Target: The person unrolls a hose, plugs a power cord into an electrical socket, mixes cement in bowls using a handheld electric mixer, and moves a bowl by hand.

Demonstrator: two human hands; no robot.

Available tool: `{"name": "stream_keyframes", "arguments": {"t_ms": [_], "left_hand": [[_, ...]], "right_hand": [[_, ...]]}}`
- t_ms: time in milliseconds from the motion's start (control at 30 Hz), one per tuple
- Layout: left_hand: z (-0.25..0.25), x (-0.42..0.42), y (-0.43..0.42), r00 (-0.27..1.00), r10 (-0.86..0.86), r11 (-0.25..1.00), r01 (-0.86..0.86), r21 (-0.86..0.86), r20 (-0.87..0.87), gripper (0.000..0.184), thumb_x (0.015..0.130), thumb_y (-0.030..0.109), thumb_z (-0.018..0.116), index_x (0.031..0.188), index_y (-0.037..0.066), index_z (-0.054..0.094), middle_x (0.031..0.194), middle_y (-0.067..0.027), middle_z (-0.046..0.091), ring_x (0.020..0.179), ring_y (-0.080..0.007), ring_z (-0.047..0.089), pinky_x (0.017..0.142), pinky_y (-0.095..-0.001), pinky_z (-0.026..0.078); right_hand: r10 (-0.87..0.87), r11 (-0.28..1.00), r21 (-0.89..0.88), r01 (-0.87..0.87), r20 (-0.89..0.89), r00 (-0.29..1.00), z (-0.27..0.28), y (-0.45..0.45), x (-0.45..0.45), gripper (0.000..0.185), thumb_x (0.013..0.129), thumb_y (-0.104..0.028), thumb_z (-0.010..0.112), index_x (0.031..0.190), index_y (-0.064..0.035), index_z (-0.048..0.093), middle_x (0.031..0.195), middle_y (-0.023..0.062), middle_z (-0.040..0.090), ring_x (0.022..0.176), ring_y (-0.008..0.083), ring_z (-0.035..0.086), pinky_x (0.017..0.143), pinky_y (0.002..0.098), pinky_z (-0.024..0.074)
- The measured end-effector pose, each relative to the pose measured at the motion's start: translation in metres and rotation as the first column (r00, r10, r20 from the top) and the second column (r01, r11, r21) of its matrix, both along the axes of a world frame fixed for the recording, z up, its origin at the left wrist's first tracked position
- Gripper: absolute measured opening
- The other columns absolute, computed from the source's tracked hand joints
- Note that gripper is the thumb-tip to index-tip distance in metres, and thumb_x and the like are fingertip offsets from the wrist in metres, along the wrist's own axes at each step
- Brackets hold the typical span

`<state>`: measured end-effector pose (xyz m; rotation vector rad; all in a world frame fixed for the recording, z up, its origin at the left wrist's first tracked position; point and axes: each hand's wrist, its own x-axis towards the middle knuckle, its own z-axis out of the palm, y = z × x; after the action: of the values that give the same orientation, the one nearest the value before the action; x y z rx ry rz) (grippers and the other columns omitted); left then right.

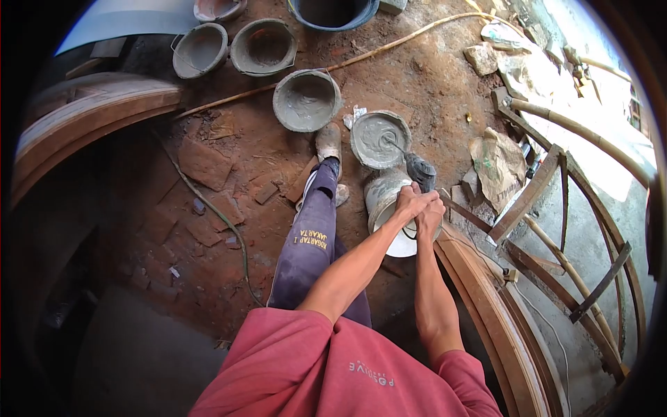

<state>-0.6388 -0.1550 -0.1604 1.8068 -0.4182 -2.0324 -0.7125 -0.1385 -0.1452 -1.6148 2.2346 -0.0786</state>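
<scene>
A grey power drill [421, 171] is held in both my hands, its thin mixing rod reaching down into a bucket of wet grey mortar [381, 139]. My left hand [413, 201] is closed around the drill's rear part. Against it, my right hand [430, 214] is wrapped round the drill's handle; the fingers of both are partly hidden. Swirl marks show in the mortar around the rod. Just below the hands stands a whitish, mortar-stained bucket [379, 196]. Another bucket [306, 101] with grey mortar stands to the left, by my shoe [328, 142].
More mortar-stained buckets [200, 50] and a large blue tub [333, 26] stand at the top. A bamboo pole [389, 47] crosses the dirt floor. A green hose [221, 214] lies left. Curved wooden frames [479, 295] and a cable plug [511, 275] are at the right.
</scene>
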Motion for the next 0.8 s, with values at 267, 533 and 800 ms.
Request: {"name": "stream_keyframes", "arguments": {"t_ms": [267, 533, 800], "left_hand": [[-0.024, -0.014, 0.026, 0.998, -0.029, 1.0, 0.029, 0.002, 0.049, 0.064, 0.056, 0.046, 0.073, 0.079, -0.013, 0.062, 0.083, -0.0247, 0.065, 0.077, -0.0305, 0.066, 0.068, -0.0376, 0.052], [-0.014, -0.008, 0.033, 0.998, -0.023, 1.0, 0.022, 0.006, 0.065, 0.059, 0.06, 0.045, 0.074, 0.074, -0.01, 0.062, 0.077, -0.0213, 0.065, 0.072, -0.0255, 0.065, 0.062, -0.036, 0.051], [-0.008, -0.003, 0.043, 0.995, 0.067, 0.998, -0.066, -0.017, 0.077, 0.056, 0.058, 0.045, 0.074, 0.074, -0.007, 0.062, 0.077, -0.0194, 0.065, 0.071, -0.0269, 0.064, 0.064, -0.0374, 0.05]], "right_hand": [[-0.083, 0.996, 0.048, 0.078, 0.106, 0.991, 0.017, 0.01, 0.01, 0.062, 0.083, -0.053, 0.059, 0.067, 0.0066, 0.054, 0.064, 0.0263, 0.057, 0.061, 0.0384, 0.059, 0.055, 0.0425, 0.0445], [-0.01, 0.998, 0.058, 0.006, 0.068, 0.998, 0.016, 0.019, 0.01, 0.063, 0.083, -0.054, 0.058, 0.064, 0.0056, 0.052, 0.061, 0.0249, 0.056, 0.06, 0.04, 0.059, 0.054, 0.0443, 0.0447], [0.093, 0.994, 0.051, -0.093, -0.011, 0.996, 0.004, 0.028, 0.008, 0.064, 0.084, -0.054, 0.056, 0.06, 0.0053, 0.05, 0.058, 0.0249, 0.056, 0.058, 0.0412, 0.06, 0.05, 0.0447, 0.0443]]}}
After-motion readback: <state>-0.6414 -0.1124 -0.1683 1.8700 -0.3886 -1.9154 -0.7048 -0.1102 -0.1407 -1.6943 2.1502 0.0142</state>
